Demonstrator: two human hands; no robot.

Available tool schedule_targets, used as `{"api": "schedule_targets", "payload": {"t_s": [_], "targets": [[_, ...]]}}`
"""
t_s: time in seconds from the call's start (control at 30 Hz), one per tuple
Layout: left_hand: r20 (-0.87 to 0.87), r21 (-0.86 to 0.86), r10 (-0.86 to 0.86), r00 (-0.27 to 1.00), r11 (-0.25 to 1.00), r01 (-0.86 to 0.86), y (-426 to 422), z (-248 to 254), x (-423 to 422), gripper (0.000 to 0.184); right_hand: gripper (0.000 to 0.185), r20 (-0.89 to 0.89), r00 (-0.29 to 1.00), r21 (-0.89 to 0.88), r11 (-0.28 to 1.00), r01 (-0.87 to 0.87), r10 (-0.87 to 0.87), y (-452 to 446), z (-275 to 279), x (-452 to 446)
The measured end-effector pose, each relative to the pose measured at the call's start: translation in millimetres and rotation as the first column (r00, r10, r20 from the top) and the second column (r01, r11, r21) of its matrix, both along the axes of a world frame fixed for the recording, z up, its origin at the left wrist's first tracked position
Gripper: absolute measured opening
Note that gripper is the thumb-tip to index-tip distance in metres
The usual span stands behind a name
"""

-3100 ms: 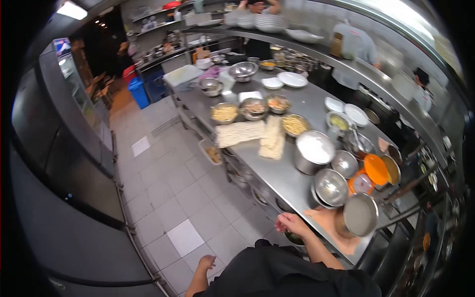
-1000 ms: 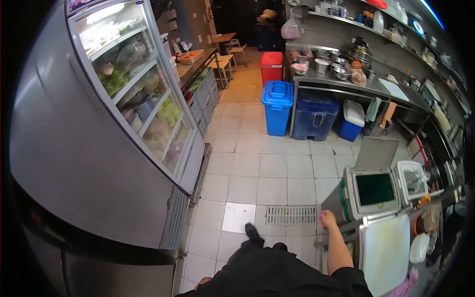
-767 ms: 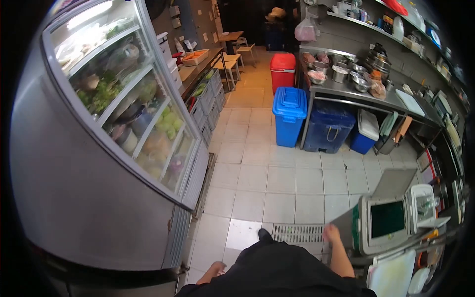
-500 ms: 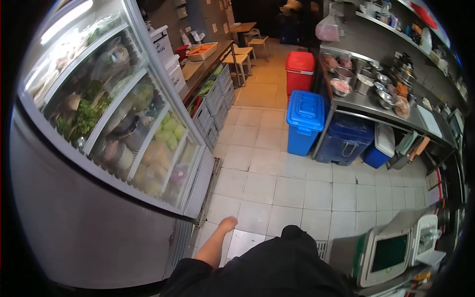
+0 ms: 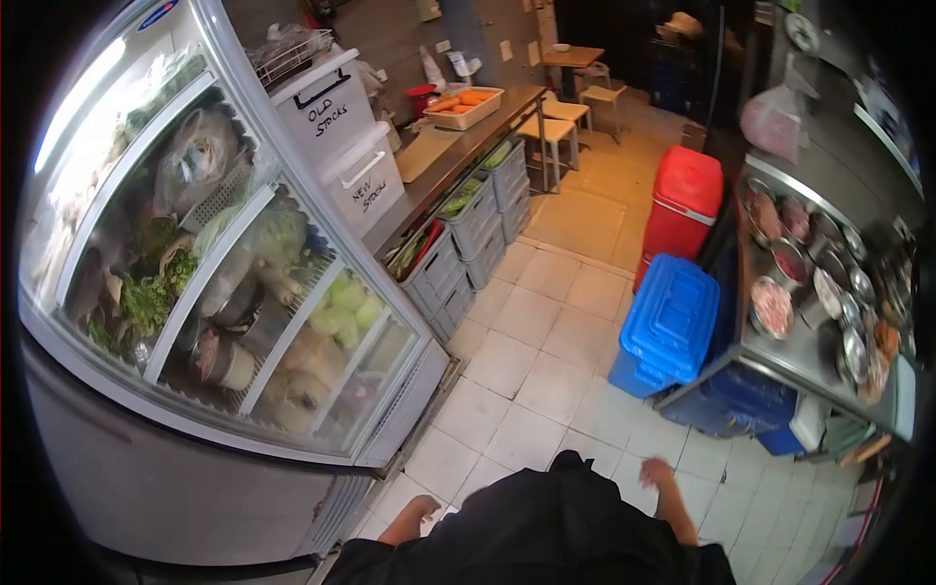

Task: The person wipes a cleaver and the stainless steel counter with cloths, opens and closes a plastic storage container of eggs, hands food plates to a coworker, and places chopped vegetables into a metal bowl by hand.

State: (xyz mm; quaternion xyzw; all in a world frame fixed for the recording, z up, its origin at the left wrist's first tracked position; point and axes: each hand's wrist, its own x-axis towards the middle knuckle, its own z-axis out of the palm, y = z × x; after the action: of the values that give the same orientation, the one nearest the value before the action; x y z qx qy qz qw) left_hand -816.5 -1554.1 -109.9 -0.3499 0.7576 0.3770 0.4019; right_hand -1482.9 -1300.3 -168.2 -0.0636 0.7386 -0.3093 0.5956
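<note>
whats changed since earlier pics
The person walked forward alongside the tall glass-fronted fridge; the central steel worktable and grey open bin left view. The bare right hand reappeared. Neither it nor the bare left hand visibly grasped or released anything. The bright blue plastic bin and red plastic bin stayed put.

Toward half past four, the person's right hand [image 5: 657, 474] is blurred, fingers indistinct. Near four o'clock, the steel table [image 5: 799, 363] partly hides a dark-blue bin [image 5: 739, 395]; toward ten, the frame's top edge crops the fridge [image 5: 224, 253].
</note>
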Motion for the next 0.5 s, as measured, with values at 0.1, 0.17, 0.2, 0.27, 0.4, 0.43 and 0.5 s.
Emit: {"api": "schedule_targets", "payload": {"t_s": [0.1, 0.17, 0.2, 0.27, 0.4, 0.43, 0.5], "targets": [[0.026, 0.001, 0.614, 0.789, 0.789, -0.615, -1, 29, -20, 0.049, 0.011, -0.529, 0.818, -0.229, 0.89, -0.393, 0.225, -190, 109, -96], [0.098, 0.021, 0.946, 0.309, 0.309, -0.951, -17, 28, -39, 0.053, 0.026, -0.42, 0.904, -0.343, 0.907, -0.244, 0.084, -308, 234, -100], [-0.079, -0.023, 0.731, 0.678, 0.678, -0.735, -22, 20, -41, 0.047, 0.026, -0.402, 0.911, -0.438, 0.854, -0.282, 0.095, -362, 260, -107], [-0.306, -0.066, 0.439, 0.845, 0.876, -0.478, -42, 12, -55, 0.034, 0.025, -0.395, 0.912, -0.589, 0.73, -0.347, 0.115, -450, 306, -103], [-0.311, 0.182, 0.892, 0.328, 0.394, -0.901, -136, 8, -116, 0.031, 0.024, -0.281, 0.913, -0.758, 0.515, -0.4, 0.295, -568, 416, -22], [-0.296, 0.244, 0.949, 0.104, 0.181, -0.953, -167, 10, -132, 0.032, 0.025, -0.267, 0.898, -0.775, 0.475, -0.416, 0.35, -593, 431, -1], [-0.499, 0.196, 0.866, 0.016, 0.131, -0.972, -249, 24, -159, 0.035, 0.025, -0.289, 0.853, -0.78, 0.409, -0.473, 0.434, -646, 458, 34]]}}
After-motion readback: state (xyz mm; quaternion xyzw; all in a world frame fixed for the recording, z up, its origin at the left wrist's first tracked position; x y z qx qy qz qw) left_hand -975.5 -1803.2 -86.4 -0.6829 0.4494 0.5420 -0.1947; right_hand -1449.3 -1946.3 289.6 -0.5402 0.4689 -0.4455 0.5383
